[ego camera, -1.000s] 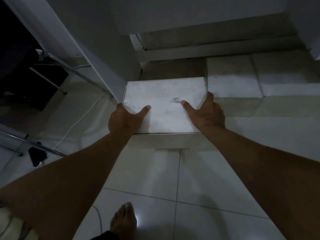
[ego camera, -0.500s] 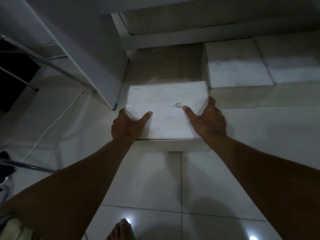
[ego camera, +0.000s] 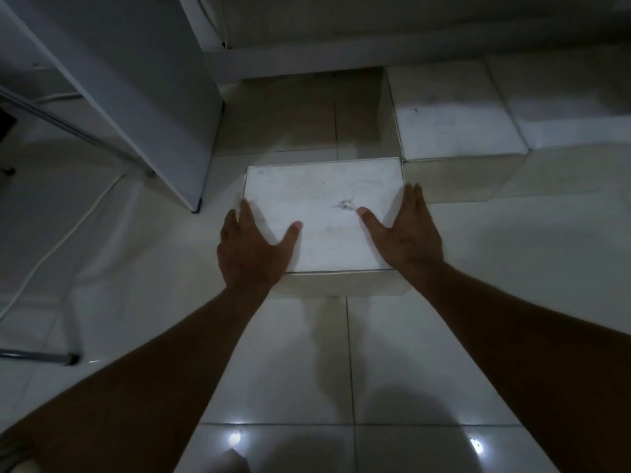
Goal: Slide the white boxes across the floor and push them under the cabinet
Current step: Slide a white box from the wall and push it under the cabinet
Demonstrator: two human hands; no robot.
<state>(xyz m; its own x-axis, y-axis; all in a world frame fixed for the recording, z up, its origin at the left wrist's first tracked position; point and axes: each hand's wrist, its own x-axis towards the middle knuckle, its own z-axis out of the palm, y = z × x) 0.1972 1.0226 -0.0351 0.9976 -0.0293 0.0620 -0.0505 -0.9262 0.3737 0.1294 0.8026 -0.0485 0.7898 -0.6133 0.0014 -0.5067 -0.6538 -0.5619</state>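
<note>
A white box [ego camera: 324,213] lies on the tiled floor at the centre of the head view. My left hand [ego camera: 251,247] is at its near left corner, thumb on the lid and fingers along the left side. At the near right corner my right hand [ego camera: 404,233] mirrors it, thumb on top, fingers stretched along the right side. Two more white boxes [ego camera: 454,128] [ego camera: 566,104] stand side by side further back on the right, half in shadow. The grey cabinet panel [ego camera: 136,83] rises at the left, and a bare gap of floor [ego camera: 300,114] lies beyond the held box.
A white rail [ego camera: 307,56] runs along the wall at the back. A white cable [ego camera: 58,247] crosses the floor at left, near metal frame legs [ego camera: 37,356]. My bare toes [ego camera: 232,462] show at the bottom edge. Glossy tiles reflect light spots.
The box now sits nearer to me, in front of the neighbouring box's near edge instead of beside it, and further from the grey panel. My fingers have straightened along its sides.
</note>
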